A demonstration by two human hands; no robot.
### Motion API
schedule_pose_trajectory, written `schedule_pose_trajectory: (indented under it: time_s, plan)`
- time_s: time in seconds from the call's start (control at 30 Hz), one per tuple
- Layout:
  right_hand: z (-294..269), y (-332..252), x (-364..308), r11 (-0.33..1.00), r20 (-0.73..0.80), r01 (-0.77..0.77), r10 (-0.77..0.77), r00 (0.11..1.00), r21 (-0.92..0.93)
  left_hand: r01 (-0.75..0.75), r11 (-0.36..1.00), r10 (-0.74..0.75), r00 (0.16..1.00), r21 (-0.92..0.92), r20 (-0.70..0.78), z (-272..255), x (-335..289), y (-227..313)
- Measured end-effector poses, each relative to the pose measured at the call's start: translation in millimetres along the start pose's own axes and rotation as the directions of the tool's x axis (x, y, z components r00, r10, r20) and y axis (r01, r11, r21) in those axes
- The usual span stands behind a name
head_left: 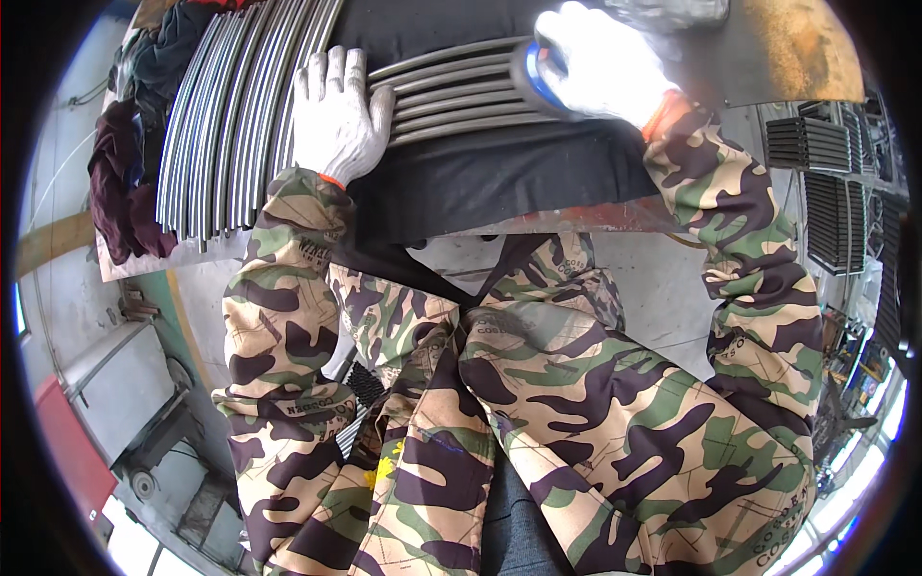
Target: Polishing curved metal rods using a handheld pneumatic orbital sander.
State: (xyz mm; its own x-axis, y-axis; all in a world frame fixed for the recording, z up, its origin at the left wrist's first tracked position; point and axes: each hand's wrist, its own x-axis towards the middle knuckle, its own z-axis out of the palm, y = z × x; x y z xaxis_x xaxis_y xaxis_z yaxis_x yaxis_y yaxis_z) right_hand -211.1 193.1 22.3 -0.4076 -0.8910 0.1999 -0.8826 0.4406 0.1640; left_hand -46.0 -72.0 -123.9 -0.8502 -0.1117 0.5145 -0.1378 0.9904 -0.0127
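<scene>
A workshop with a grey concrete floor lies below, and the desk [576,219] ahead is a metal plate partly covered by a black cloth [480,173]. On that cloth lies a short row of curved grey metal bars [461,91], side by side. The left hand [338,110], in a white glove, rests flat and open on the left ends of these bars, fingers spread over them. The right hand [600,62], also white-gloved, is closed around a dark round tool with a blue part [533,77], pressed against the right ends of the same bars. A larger stack of long curved bars [230,106] lies just left of the left hand, beside a heap of dark rags [130,182].
</scene>
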Motion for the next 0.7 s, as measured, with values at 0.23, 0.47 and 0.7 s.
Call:
schedule_pose_trajectory:
  time_s: [0.23,0.47,0.7]
  plan:
    - [30,-26,26,0.995,-0.075,0.092,-0.094,0.993,-0.027,0.005,0.997,-0.015,0.993,-0.083,-0.113,-10,-13,11]
    - [33,-36,60,0.999,0.039,0.044,-0.043,0.998,-0.012,0.063,0.993,-0.068,0.997,-0.100,-0.047,-5,1,10]
    - [36,-54,48,0.985,-0.087,0.169,-0.167,0.982,0.016,0.102,0.992,-0.107,0.992,-0.074,-0.069,1,-1,13]
